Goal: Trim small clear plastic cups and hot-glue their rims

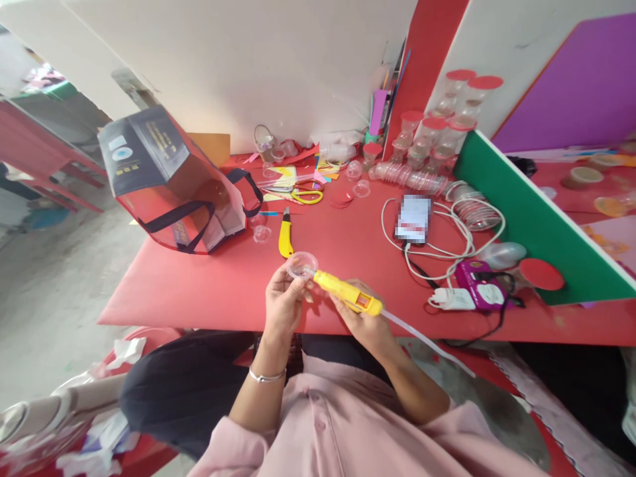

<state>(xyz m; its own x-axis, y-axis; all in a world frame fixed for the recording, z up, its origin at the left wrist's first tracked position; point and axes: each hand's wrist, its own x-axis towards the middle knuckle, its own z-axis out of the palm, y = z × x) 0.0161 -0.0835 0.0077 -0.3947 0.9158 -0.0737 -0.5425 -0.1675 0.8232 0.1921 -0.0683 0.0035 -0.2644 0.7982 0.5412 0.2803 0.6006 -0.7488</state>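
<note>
My left hand (284, 296) is closed around a small clear plastic cup (302, 264), held above the red table near its front edge. In my right hand (365, 324) is a yellow hot glue gun (350, 293), with a long whitish glue stick (430, 344) trailing out of its rear. The gun's nozzle points left and meets the cup at its rim or inside; exact contact I cannot tell. Just beyond the cup lies a yellow utility knife (286, 235). Scissors with yellow handles (307, 194) rest farther back among paper scraps.
A red and black bag (183, 192) stands at the left. On the right are a phone (414, 218) with a looped white cable, a purple box (479, 285), stacked clear cups (412, 177) and a green divider (541, 232). Red-topped cup pieces (432, 136) stand at the back.
</note>
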